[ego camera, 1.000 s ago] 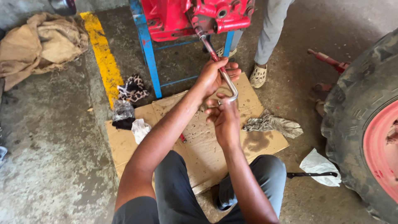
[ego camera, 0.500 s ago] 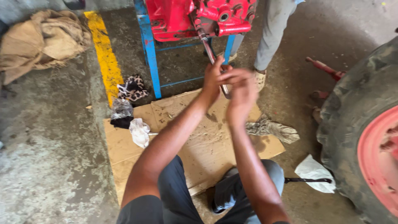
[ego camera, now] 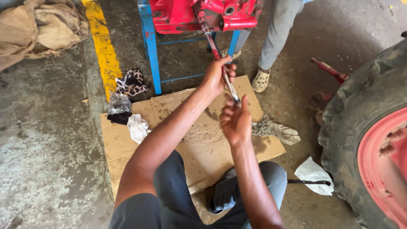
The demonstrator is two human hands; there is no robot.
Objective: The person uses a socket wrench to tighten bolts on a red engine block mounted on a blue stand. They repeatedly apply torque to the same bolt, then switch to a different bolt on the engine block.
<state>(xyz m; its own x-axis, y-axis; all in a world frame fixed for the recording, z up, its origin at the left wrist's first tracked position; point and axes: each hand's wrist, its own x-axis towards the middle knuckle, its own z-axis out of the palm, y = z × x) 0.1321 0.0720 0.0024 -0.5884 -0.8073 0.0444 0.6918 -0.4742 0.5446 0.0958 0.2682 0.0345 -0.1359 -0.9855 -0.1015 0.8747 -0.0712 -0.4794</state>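
Fingers of both hands (left (ego camera: 217,76), right (ego camera: 235,121)) are clamped around the long steel wrench (ego camera: 220,63).

Bare forearms, dark grey trousers, dark top

My left hand (ego camera: 217,76) covers the middle of the metal rod (ego camera: 212,40), whose lower end vanishes behind my right hand (ego camera: 235,121). The red machine housing (ego camera: 186,15) is cut off at the top edge, the tractor tyre (ego camera: 360,123) at the right edge. A bystander's leg (ego camera: 277,34) continues beyond the frame.
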